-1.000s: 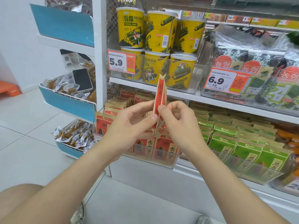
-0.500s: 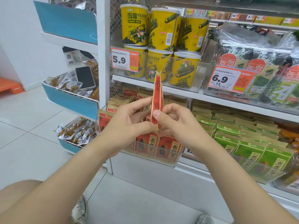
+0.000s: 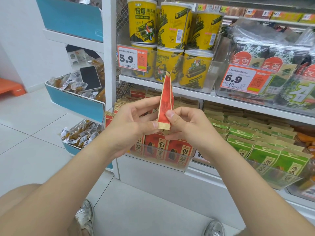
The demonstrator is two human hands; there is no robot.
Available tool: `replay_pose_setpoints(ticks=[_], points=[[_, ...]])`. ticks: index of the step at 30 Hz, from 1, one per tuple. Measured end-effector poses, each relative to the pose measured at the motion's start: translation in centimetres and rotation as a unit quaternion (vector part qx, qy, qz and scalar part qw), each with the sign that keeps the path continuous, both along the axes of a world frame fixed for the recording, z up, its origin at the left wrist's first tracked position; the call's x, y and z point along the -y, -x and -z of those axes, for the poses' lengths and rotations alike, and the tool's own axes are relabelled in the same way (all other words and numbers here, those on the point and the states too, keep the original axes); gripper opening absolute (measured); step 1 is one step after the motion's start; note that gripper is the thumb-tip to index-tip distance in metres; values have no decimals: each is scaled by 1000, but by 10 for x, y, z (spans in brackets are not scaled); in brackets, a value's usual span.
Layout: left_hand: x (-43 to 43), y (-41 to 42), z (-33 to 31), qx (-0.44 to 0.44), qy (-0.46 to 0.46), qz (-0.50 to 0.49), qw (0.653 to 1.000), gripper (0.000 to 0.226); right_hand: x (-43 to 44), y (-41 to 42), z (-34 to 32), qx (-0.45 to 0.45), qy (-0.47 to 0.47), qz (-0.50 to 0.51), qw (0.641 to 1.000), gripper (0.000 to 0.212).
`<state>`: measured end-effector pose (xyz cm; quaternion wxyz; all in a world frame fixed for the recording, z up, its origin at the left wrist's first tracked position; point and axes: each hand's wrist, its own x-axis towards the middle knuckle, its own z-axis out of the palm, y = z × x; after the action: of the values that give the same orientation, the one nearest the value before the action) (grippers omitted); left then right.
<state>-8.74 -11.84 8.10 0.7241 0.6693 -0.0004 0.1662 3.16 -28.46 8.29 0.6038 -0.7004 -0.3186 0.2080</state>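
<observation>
Shop shelves [image 3: 187, 92] are filling the view beyond the hands. The left hand [image 3: 133, 123] and right hand [image 3: 185, 123] are both pinching a red packet [image 3: 166, 101] near its lower end. They are holding it upright and edge-on, probably squaring it for the bin [image 3: 188, 163] just below, whose packs are reading 洽洽 香瓜子. Above the hands, a tag [image 3: 132, 58] is showing 5.9 and a second tag [image 3: 242, 80] 6.9.

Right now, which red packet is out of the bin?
The packet pinched upright between left hand and right hand; other packets stand in the bin.

White tiled floor [image 3: 34, 150], white wall [image 3: 20, 40], stocked white shelving [image 3: 109, 48] with blue bins [image 3: 75, 103].
</observation>
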Motion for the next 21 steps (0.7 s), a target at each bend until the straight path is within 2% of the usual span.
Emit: replay_pose_setpoints(ticks=[4,8,11,13,16,21], points=[[1,-1,0,0,6,-10,1000,65,0,-1,1,-3,-10,2,1000,34],[-2,-3,1,7,0,14,1000,81,1,-2,1,5,-10,-10,1000,42],[-3,-5,1,-3,-8,19,1000,83,2,-4,2,15,-1,-28,1000,43],[-1,-5,-1,-14,10,21,1000,69,3,-3,1,16,5,-34,999,40],[3,-4,-4,-36,21,11,999,36,3,1,1,46,20,9,999,40],[11,-2,0,-74,8,-14,997,31,-5,6,11,169,88,125,974,59]])
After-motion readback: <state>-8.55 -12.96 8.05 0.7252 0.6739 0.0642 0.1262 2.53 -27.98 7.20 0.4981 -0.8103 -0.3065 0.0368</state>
